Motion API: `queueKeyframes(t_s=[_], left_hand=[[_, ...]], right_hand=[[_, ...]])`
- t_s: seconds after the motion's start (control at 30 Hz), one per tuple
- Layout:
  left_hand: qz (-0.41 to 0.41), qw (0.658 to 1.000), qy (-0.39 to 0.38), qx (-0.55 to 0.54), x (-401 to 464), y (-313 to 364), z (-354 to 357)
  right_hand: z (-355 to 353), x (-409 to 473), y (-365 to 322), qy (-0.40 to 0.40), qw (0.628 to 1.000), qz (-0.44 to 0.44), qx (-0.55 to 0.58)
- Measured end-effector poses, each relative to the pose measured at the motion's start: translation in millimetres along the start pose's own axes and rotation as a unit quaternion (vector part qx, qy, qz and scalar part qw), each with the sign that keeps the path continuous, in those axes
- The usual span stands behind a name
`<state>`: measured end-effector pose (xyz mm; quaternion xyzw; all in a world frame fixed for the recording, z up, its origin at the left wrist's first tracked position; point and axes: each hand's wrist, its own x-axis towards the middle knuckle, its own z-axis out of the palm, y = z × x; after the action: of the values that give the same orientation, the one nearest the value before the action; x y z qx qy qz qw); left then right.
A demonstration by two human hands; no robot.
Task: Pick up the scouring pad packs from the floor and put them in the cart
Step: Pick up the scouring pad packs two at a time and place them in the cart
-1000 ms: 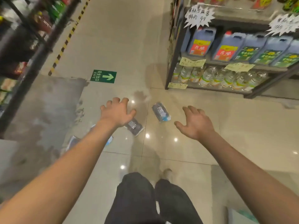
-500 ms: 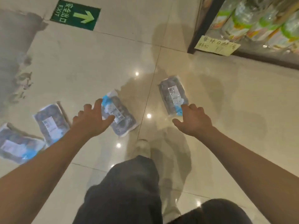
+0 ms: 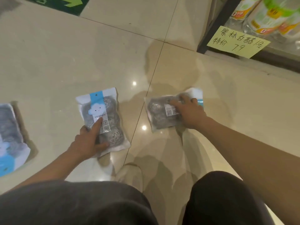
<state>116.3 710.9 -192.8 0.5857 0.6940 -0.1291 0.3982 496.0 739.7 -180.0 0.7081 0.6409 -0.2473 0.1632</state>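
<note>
Three scouring pad packs, clear bags of steel-wool pads with blue and white headers, lie on the beige tiled floor. My left hand (image 3: 90, 140) grips the near end of the middle pack (image 3: 103, 111), with index finger and thumb on its cloud-printed face. My right hand (image 3: 188, 112) covers the blue end of the right pack (image 3: 159, 114), its fingers curled over the far edge and its thumb on the label. The third pack (image 3: 9, 135) sits untouched at the left edge. No cart is in view.
A dark shelf base (image 3: 204, 38) with bottles (image 3: 266, 15) and a yellow price tag (image 3: 238, 41) stands at the top right. A green arrow floor sign (image 3: 65, 4) is at the top left. My knees fill the bottom, with a pale shoe (image 3: 129, 173) between them.
I have crouched lower and the view has closed in on the floor. Both hands went from hovering just short of the packs to taking hold of one each.
</note>
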Motion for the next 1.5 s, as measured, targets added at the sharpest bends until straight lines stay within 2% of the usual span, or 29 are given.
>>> queueKeyframes(t_s=[0.07,0.13,0.2,0.27,0.33,0.4,0.47,0.57,0.6,0.67,0.8,0.97,1.13,1.37,1.5], left_hand=[[0.033,0.999,0.011,-0.022,4,3,-8],[0.043,0.994,0.050,-0.085,11,12,-12],[0.027,0.987,0.085,-0.136,15,23,-11],[0.003,0.978,0.116,-0.171,21,30,-8],[-0.047,0.964,0.116,-0.236,26,37,-10],[-0.075,0.952,0.087,-0.285,24,46,-11],[-0.071,0.957,0.059,-0.276,14,55,-14],[-0.039,0.964,0.021,-0.263,-17,67,-29],[-0.028,0.962,0.007,-0.270,-31,70,-37],[-0.021,0.957,-0.008,-0.288,-67,76,-59],[-0.021,0.946,0.011,-0.323,-146,89,-116],[-0.069,0.905,0.072,-0.414,-271,122,-229],[-0.039,0.873,0.118,-0.472,-403,170,-368],[0.021,0.864,0.193,-0.465,-526,201,-529],[0.007,0.848,0.229,-0.477,-576,191,-590]], right_hand=[[0,-12,8,0.006,0.997,0.030,0.065],[13,-24,0,0.053,0.971,0.149,0.179],[34,-31,-12,0.097,0.927,0.270,0.239],[47,-35,-14,0.086,0.883,0.348,0.302],[48,-35,-6,0.056,0.824,0.378,0.417],[44,-41,-1,0.037,0.770,0.366,0.521],[38,-53,-5,0.033,0.781,0.350,0.516],[15,-78,-19,0.039,0.838,0.298,0.457],[4,-87,-24,0.043,0.840,0.280,0.462],[-23,-111,-34,0.049,0.822,0.256,0.506],[-96,-176,-58,0.026,0.808,0.232,0.541],[-238,-273,-87,0.012,0.796,0.195,0.572],[-423,-368,-127,0.023,0.782,0.163,0.601],[-624,-449,-195,0.114,0.819,0.045,0.560],[-692,-469,-237,0.109,0.818,-0.036,0.564]])
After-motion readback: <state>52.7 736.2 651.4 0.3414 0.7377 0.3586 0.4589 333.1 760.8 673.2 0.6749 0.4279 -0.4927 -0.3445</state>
